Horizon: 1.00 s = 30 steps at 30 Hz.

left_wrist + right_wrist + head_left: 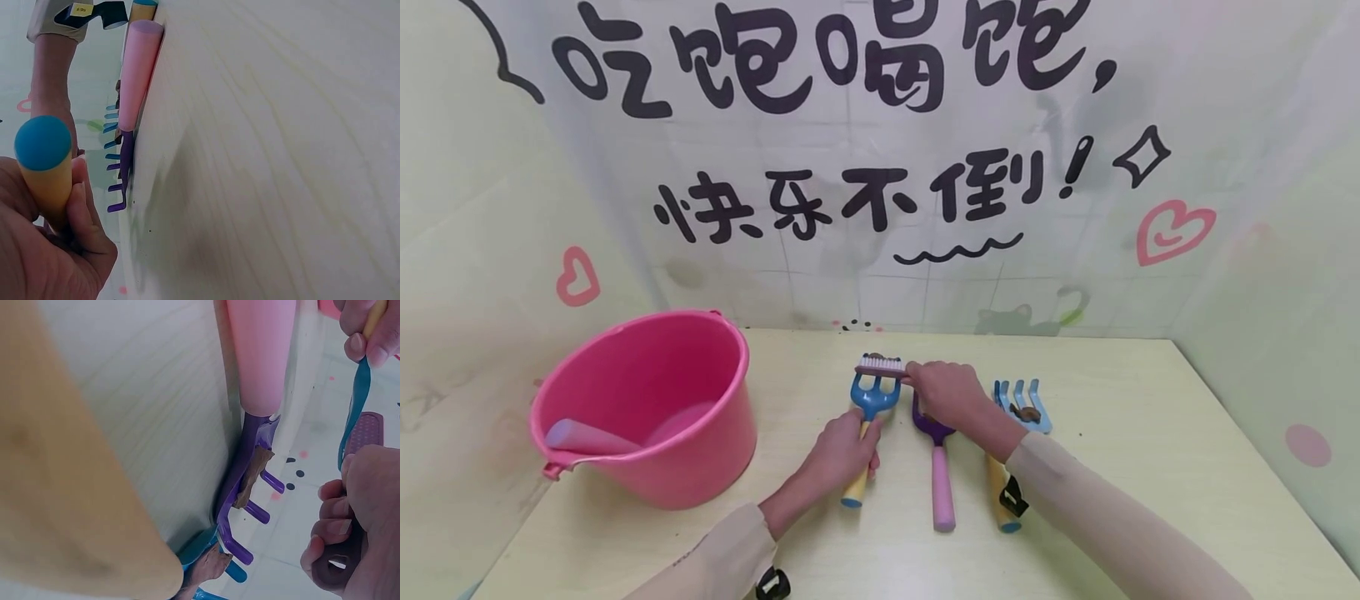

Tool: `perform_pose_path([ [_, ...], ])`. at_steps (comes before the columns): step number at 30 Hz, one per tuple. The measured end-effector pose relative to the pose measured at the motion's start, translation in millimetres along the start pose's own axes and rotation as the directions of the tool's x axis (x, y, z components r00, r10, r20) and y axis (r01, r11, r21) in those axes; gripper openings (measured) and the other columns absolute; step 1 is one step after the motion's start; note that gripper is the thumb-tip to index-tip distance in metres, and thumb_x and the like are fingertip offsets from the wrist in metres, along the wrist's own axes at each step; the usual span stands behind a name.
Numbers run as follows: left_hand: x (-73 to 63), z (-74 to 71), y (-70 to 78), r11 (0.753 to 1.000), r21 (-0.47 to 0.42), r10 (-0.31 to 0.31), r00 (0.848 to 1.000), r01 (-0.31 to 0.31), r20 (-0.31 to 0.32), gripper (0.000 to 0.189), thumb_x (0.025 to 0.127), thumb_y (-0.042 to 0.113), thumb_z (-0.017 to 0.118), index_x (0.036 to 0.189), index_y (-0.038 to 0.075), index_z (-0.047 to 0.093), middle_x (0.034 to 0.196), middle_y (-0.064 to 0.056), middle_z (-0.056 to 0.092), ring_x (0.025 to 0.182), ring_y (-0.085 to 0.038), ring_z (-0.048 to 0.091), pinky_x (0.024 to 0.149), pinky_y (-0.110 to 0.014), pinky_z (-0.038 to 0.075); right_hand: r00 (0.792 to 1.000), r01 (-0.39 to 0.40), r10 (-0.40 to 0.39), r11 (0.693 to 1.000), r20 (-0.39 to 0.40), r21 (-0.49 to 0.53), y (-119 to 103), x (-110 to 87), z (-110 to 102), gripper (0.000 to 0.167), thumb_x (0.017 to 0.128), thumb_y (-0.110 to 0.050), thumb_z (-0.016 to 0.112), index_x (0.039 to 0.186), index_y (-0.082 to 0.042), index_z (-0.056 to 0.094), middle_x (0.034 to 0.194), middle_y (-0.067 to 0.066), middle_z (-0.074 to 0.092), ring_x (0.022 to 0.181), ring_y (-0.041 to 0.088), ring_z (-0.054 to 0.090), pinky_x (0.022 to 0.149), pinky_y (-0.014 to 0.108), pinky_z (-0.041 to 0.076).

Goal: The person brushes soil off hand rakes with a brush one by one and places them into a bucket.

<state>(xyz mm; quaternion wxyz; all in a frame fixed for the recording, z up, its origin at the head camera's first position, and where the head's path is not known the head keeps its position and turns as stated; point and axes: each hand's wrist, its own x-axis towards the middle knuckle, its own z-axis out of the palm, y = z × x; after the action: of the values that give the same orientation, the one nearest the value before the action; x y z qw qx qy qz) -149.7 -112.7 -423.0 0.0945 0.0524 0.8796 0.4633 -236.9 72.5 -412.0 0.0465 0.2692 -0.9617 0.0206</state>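
Observation:
My left hand [835,450] grips the yellow handle of a small blue garden fork [874,402], its tines pointing away from me. A brush [880,372] with a mauve back and white bristles is in my right hand [946,390], lying across the tine ends. In the right wrist view my fingers curl round the brush's dark handle, and its dotted back [367,430] stands behind the fork. Under the right hand lies a purple rake with a pink handle [943,496], a brown scrap [253,478] on its head. Nearby, below the right forearm, is a light-blue rake [1037,423] with a yellow handle.
At the left stands a pink bucket [715,450] with a pink handle [591,437] leaning inside it. A brown scrap [1027,413] sits on the light-blue rake's head. Behind the pale wooden table [1172,467] hangs a printed wall sheet [850,283].

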Motion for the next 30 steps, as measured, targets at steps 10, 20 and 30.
perform_pose_path([
  [10, 1.0, -1.7, 0.8, 1.0, -0.001, 0.027, 1.0, -0.027, -0.011, 0.02, 0.108, 0.018, 0.049, 0.095, 0.003, 0.05, 0.06, -0.002, 0.062, 0.048, -0.015, 0.06, 0.05, -0.03, 0.048, 0.997, 0.031, -0.034, 0.999, -0.066, -0.039, 1, -2.9, -3, 0.014, 0.105, -0.029, 0.058, 0.108, -0.016, 0.062, 0.071, -0.001, 0.052, 0.056, 0.014, 0.048, 0.046, 0.025, 0.041],
  [20, 1.6, -5.0, 8.1, 0.999, -0.004, 0.037, 0.999, -0.037, -0.002, 0.02, 0.109, 0.018, 0.049, 0.095, 0.003, 0.05, 0.062, -0.002, 0.062, 0.049, -0.016, 0.061, 0.05, -0.032, 0.05, 0.993, 0.039, -0.043, 0.999, -0.109, -0.034, 4, -5.3, -8, 0.013, 0.103, -0.025, 0.063, 0.11, -0.014, 0.063, 0.072, -0.001, 0.052, 0.058, 0.014, 0.048, 0.048, 0.026, 0.042],
  [30, -0.9, -6.5, 10.6, 0.999, -0.046, 0.003, 1.0, -0.002, 0.008, 0.022, 0.109, 0.018, 0.048, 0.094, 0.002, 0.049, 0.063, -0.004, 0.063, 0.049, -0.016, 0.062, 0.049, -0.03, 0.05, 0.978, 0.082, -0.079, 0.997, -0.193, 0.006, 10, -8.1, -16, 0.007, 0.105, -0.018, 0.06, 0.107, -0.011, 0.061, 0.076, 0.001, 0.053, 0.058, 0.016, 0.045, 0.049, 0.028, 0.04],
])
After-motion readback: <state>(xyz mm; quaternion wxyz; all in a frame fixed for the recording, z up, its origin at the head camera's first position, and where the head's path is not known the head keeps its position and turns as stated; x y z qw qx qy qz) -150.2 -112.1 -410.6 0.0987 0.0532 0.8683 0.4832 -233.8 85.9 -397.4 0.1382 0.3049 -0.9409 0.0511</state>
